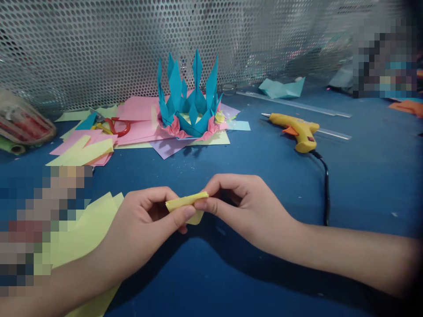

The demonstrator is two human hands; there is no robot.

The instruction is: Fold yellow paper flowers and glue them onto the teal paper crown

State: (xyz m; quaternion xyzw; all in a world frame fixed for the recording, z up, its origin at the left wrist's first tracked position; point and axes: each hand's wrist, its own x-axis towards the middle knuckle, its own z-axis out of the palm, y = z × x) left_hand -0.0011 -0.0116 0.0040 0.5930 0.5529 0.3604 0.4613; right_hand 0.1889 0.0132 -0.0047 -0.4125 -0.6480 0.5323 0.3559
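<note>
A small piece of yellow paper (pixel 187 201), folded along its upper edge, is held above the blue table between my two hands. My left hand (pixel 148 220) pinches its left part, thumb on the near side. On the right end, my right hand (pixel 244 202) grips it between thumb and fingertips. The other fingers of both hands are curled and partly hidden. Beneath my left forearm lie sheets of pale yellow paper (pixel 95 224). Beyond my hands stands a folded paper piece with tall blue points (pixel 197 72) and a pink lower rim (pixel 175 127).
A yellow glue gun (pixel 294 127) with a black cord (pixel 327 189) lies right, near clear glue sticks (pixel 297 105). Red-handled scissors (pixel 120 127) rest on coloured paper at left. A see-through container (pixel 26 119) stands far left. A perforated metal panel (pixel 115 48) closes the back.
</note>
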